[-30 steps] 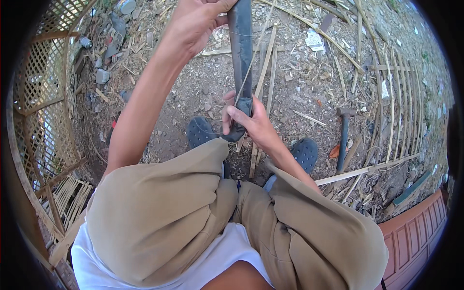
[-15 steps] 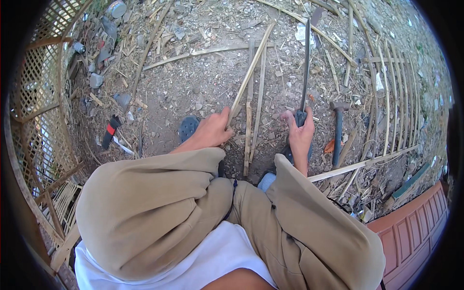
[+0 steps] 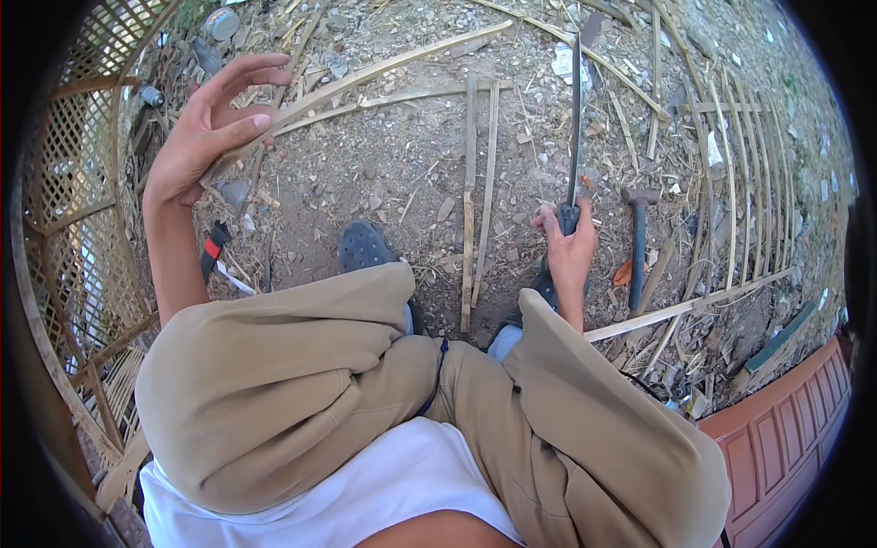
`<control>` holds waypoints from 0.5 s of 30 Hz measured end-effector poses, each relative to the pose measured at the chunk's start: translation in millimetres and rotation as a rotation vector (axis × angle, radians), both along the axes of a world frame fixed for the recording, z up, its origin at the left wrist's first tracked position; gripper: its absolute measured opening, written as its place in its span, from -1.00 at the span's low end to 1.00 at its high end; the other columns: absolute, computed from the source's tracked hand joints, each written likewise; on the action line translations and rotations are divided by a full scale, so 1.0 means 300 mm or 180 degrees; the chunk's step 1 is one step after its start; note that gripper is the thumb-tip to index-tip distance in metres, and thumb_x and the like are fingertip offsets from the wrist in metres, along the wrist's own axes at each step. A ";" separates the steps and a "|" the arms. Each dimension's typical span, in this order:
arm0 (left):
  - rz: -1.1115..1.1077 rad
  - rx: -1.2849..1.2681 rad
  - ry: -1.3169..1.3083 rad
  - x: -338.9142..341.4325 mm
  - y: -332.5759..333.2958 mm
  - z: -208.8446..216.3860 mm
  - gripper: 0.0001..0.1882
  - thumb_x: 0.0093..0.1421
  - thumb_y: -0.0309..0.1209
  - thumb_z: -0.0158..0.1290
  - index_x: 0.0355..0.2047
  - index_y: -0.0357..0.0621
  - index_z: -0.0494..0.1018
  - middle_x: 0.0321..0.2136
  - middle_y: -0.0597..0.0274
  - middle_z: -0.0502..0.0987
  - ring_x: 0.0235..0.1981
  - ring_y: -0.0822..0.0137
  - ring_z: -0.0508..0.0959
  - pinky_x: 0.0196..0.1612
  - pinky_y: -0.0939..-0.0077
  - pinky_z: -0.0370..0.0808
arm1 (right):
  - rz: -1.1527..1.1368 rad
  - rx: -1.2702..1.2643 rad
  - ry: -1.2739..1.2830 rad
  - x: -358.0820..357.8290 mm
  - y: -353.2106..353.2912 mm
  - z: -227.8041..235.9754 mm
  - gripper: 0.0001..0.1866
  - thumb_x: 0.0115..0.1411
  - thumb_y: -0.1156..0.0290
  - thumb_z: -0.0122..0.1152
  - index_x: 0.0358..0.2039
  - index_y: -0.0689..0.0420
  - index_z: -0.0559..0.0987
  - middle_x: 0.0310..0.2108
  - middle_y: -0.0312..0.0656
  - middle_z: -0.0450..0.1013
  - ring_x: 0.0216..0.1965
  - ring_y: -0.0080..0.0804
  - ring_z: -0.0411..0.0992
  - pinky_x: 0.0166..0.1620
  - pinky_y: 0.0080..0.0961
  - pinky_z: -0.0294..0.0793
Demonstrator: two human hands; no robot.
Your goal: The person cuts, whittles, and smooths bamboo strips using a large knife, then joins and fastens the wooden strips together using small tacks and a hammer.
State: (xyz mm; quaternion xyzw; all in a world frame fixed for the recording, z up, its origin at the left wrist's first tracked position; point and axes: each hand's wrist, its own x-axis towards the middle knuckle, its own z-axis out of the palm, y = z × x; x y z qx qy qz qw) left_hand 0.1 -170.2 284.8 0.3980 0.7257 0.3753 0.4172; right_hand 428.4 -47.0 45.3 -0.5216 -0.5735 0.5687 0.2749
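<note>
Wooden strip (image 3: 365, 80), longest of the things about the hands, reaches from under the left hand (image 3: 196, 142) ahead and rightward, its long axis slanting across; its far end stops short of the knife tip, clearly nearer arm being the left. That hand is loosely open, fingers bent and spread, thumb over the strip's near end; whether it grips or merely touches, I cannot tell. Two shorter strips (image 3: 470, 164) point straight ahead between the hands, nearer the right, leaving the wider room on the left hand's side. Long knife (image 3: 575, 128) points straight ahead, its handle wrapped by the right hand (image 3: 570, 254). Just right of that hand, untouched, lies a hammer (image 3: 638, 256).
</note>
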 end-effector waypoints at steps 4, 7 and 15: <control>-0.0373 -0.0296 0.0100 -0.117 0.017 0.127 -0.11 0.08 -0.23 0.41 0.39 -0.25 0.35 0.27 0.14 0.44 -0.01 0.34 0.66 -0.03 0.56 0.55 | 0.0155 0.0057 -0.0120 -0.016 -0.008 -0.014 -0.72 0.37 0.40 0.43 -0.10 0.25 0.50 -0.46 -0.15 0.66 -0.40 -0.50 0.66 -0.28 -0.48 0.59; -0.0764 -0.0390 0.0460 -0.160 0.059 0.179 -0.21 0.10 -0.29 0.37 0.32 -0.25 0.40 0.22 0.19 0.44 -0.01 0.34 0.65 -0.05 0.55 0.56 | 0.0198 -0.0056 -0.0088 -0.043 -0.010 0.023 -0.70 0.36 0.40 0.44 -0.07 0.26 0.51 -0.49 -0.15 0.65 -0.42 -0.51 0.66 -0.30 -0.50 0.59; -0.0199 0.0220 0.1878 -0.043 0.175 0.265 -0.91 0.33 -0.45 0.12 -0.22 -0.18 0.46 -0.29 0.37 0.41 -0.45 0.55 0.40 -0.57 0.61 0.34 | 0.0783 -0.0003 -0.0766 -0.214 0.005 0.154 -0.64 0.35 0.34 0.44 -0.04 0.27 0.50 -0.59 -0.11 0.54 -0.55 -0.38 0.60 -0.47 -0.40 0.50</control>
